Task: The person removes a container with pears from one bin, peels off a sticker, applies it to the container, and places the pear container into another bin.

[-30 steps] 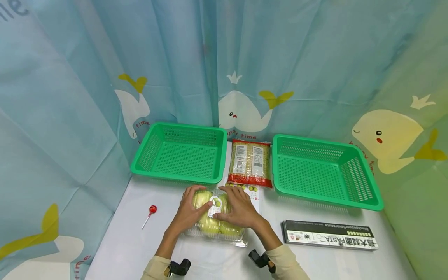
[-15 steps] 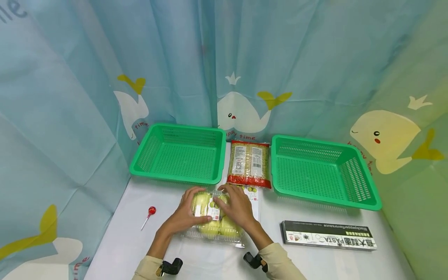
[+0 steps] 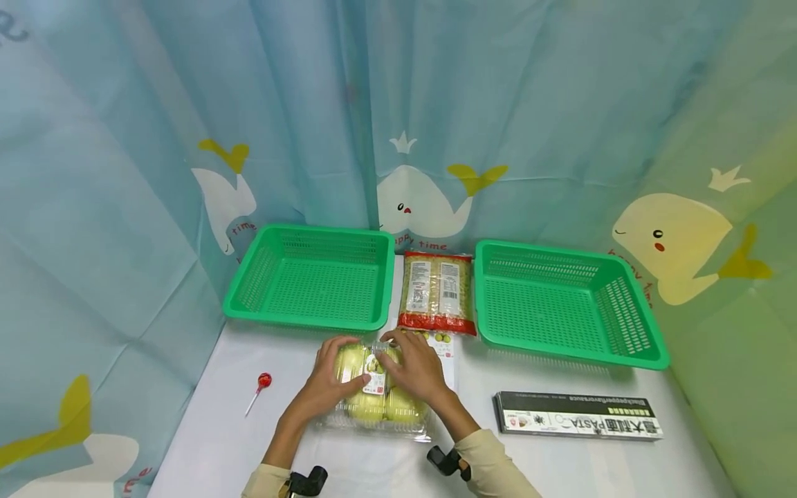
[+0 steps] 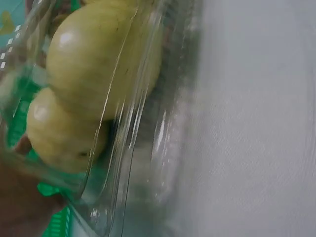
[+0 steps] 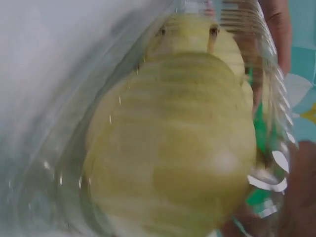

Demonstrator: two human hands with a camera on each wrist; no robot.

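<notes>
A clear plastic clamshell box (image 3: 391, 427) of pale green round fruit sits on the white tabletop in the head view, a white label (image 3: 375, 384) on its lid. My left hand (image 3: 328, 380) grips its left side, fingers bent over the far edge and thumb on the lid near the label. On the opposite side my right hand (image 3: 418, 368) holds the box the same way, its thumb at the label's upper part. Through the plastic, smooth fruit (image 4: 101, 59) fills much of the left wrist view; a large fruit (image 5: 173, 148) fills the right wrist view.
Two green baskets (image 3: 311, 325) (image 3: 573, 354) stand at the back, a red-ended clear food bag (image 3: 436, 324) between them. Below that bag lies a printed sheet (image 3: 450, 353). A black-and-white pasta box (image 3: 579, 416) is at right, a red lollipop (image 3: 264, 380) at left.
My left thumb has slid toward the near side of the lid, while my right thumb has moved up toward the far edge. The box stays in place; the head view has shifted slightly.
</notes>
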